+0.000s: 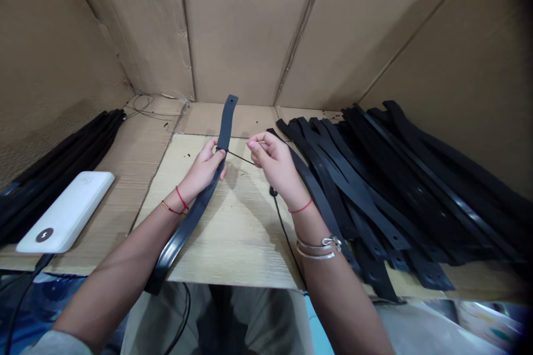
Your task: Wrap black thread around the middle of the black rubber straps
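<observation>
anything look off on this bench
The loose straps on the right lie in a messy overlapping heap, ends reaching the front edge of the board, unlike the tidy bundle on the left. A black cable also trails across the board under the right hand.

No readable words — a lightning-bolt sign [44,235], dark circle, on white power bank [62,213]
</observation>
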{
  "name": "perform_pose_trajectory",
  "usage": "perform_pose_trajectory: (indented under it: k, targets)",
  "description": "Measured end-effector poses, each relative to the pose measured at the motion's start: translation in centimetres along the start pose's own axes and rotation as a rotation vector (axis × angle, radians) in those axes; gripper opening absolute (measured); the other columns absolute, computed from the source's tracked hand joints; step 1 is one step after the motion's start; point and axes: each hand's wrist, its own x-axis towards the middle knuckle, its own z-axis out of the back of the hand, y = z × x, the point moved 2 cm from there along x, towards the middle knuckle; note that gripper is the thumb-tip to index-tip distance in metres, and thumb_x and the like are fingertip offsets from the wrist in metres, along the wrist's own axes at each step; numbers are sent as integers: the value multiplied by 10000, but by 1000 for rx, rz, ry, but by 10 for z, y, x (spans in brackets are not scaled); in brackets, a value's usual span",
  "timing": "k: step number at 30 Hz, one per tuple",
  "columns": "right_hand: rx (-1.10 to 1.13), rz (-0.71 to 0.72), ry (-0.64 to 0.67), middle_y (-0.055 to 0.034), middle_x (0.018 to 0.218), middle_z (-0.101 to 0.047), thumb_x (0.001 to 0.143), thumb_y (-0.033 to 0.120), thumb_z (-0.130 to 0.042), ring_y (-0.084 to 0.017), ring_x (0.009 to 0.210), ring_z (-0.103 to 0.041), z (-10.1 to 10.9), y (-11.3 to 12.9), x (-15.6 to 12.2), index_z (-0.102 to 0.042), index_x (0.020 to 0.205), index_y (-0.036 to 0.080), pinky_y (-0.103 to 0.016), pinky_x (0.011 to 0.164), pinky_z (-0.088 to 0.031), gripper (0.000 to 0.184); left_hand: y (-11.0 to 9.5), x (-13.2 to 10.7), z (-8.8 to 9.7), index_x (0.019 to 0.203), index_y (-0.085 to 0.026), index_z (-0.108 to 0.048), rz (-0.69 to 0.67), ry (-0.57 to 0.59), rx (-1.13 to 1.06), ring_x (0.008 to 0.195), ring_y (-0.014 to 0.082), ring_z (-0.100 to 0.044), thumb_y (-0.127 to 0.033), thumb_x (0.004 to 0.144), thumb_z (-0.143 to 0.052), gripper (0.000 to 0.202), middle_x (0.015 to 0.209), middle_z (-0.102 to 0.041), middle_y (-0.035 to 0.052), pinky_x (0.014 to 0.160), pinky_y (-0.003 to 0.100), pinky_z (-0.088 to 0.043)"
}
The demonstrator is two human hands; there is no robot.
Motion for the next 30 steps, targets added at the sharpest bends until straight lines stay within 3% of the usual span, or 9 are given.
perform_pose_trajectory:
  k: [4,8,11,15,20,26,30]
  targets:
    - [-395,152,6,-23,674,-559,888,336,-521,-45,598,-425,-7,3,-4,-656,833,96,-186,575,-301,280,-2,-3,0,1007,-187,-355,-24,-13,-2,366,58,-365,-364,879,-388,221,435,-416,-75,424,155,-253]
    - [-489,208,65,-25,684,-618,842,340,-593,-34,550,-417,-14,-2,-5,-706,845,103,-185,570,-307,262,-7,-6,-2,972,-183,-344,-40,-20,-37,379,51,-384,-362,869,-409,216,464,-426,-79,418,156,-245]
    - [-405,183,38,-37,691,-631,829,346,-599,-39,547,-417,-15,-8,-3,-718,807,102,-186,547,-303,272,-13,-10,-5,966,-186,-323,-45,6,-53,379,56,-376,-364,879,-394,211,448,-424,-79,419,161,-241]
    - [-200,46,-27,-52,676,-628,754,374,-668,-40,518,-387,-13,-12,1,-725,797,89,-182,490,-272,294,-18,-15,-8,994,-176,-331,-76,30,-85,381,49,-360,-364,888,-392,224,444,-435,-71,432,162,-228]
    - [-57,-22,4,-86,729,-659,657,387,-746,-56,546,-442,-11,-11,4,-727,764,89,-181,490,-306,317,-20,-20,-12,1063,-170,-367,-95,74,-198,378,35,-357,-374,880,-426,280,471,-411,-80,422,158,-204]
    - [97,11,10,-86,803,-676,581,397,-798,-75,614,-524,-13,-12,2,-723,723,113,-182,534,-382,327,-21,-25,-15,1227,-166,-374,-81,175,-307,362,46,-324,-386,880,-423,414,436,-379,-78,411,165,-234]
    - [83,26,6,-67,692,-633,608,469,-768,-51,537,-438,-16,-16,1,-721,731,106,-178,477,-302,386,-22,-27,-18,1362,-154,-315,-47,248,-432,340,49,-281,-360,886,-396,525,407,-351,-76,392,157,-241]
